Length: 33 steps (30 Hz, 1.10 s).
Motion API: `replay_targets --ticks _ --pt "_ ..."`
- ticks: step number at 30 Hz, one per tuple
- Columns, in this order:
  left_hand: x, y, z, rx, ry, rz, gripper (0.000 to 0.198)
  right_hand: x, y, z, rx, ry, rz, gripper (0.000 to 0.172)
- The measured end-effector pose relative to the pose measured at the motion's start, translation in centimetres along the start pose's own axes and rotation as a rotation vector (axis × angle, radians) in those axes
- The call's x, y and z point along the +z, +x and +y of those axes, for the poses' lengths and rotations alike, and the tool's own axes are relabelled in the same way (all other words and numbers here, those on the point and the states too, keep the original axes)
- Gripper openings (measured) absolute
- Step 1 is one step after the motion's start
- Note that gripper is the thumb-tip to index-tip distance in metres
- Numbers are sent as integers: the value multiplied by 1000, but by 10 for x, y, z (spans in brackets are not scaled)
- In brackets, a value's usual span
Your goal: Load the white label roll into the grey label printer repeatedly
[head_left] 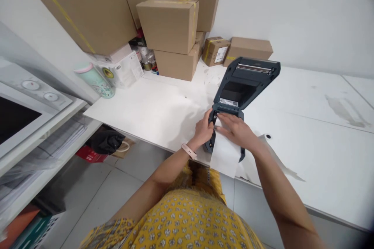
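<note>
A dark grey label printer [248,81] stands near the table's front edge, its lid swung up and back. A white strip of label paper [224,155] comes out of the printer's body and hangs over the table edge. My left hand [203,130], with a pink band on its wrist, grips the printer's left side, fingers curled at the inner edge. Across the paper inside the printer lies my right hand [238,132], its fingers stretched out to the left. Much of the printer's interior is hidden under it. Right of the printer, a loose paper roll [264,138] has a trailing strip.
Cardboard boxes [168,27] are stacked at the back left of the white table [146,101]. Smaller boxes [248,48] sit against the wall. A mint-green tumbler [95,79] stands at the left end. A microwave [35,93] rests on a shelf further left.
</note>
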State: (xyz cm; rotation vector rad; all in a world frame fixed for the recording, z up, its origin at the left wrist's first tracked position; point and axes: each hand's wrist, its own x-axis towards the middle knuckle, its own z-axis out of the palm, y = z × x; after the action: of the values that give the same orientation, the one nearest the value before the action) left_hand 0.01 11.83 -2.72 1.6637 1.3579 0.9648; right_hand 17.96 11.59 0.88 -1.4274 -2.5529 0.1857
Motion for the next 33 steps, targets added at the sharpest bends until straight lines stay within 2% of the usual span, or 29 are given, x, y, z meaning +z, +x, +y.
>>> replay_targets --ticks 2,4,8,12,20,33 --pt "1 0 0 7 -10 13 64 5 -25 -15 -33 55 95 51" --pt "2 0 0 8 -7 23 63 12 -47 -31 -49 78 137 49" --pt "2 1 1 -12 -2 29 62 30 -71 -55 -24 -4 227 45" --pt "3 1 1 -25 -37 30 62 40 -74 -64 4 -51 304 48" --pt "4 1 -2 -33 -82 43 60 40 -79 -78 19 -28 294 60" --pt "13 5 -21 -56 -215 37 53 40 -82 -78 33 10 292 54"
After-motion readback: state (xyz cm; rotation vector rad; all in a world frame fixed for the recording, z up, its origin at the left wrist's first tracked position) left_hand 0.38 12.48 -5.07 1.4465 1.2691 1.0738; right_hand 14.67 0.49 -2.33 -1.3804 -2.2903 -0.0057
